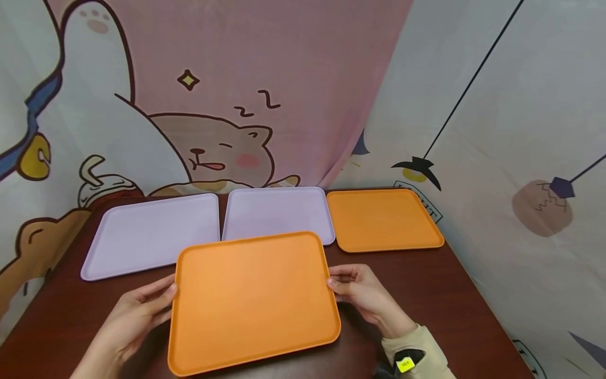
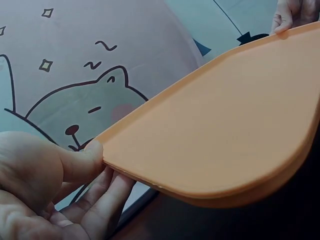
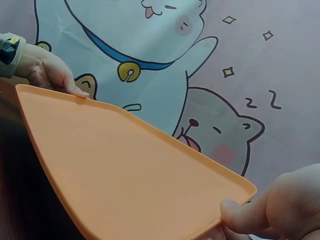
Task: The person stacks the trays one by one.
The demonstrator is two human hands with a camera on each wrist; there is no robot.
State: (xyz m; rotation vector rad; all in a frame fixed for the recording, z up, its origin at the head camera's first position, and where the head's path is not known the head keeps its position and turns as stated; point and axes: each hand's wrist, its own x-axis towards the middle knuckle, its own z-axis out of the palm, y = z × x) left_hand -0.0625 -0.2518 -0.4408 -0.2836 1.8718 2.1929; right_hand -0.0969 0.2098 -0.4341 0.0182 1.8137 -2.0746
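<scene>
An orange rectangular tray (image 1: 255,302) with rounded corners and a low rim is held up over the table, its near edge tipped down. My left hand (image 1: 134,316) pinches its left edge, thumb on the rim and fingers underneath, as the left wrist view shows with the tray (image 2: 215,120) close up. At the opposite edge my right hand (image 1: 366,295) grips the rim, thumb on top. In the right wrist view the right thumb presses the rim of the tray (image 3: 130,165); the fingers below are mostly hidden.
Along the back of the dark brown table (image 1: 454,316) lie a pale lilac tray (image 1: 156,234) at left, a second lilac tray (image 1: 279,210) in the middle and another orange tray (image 1: 385,218) at right. A cartoon-printed curtain (image 1: 303,68) hangs right behind them.
</scene>
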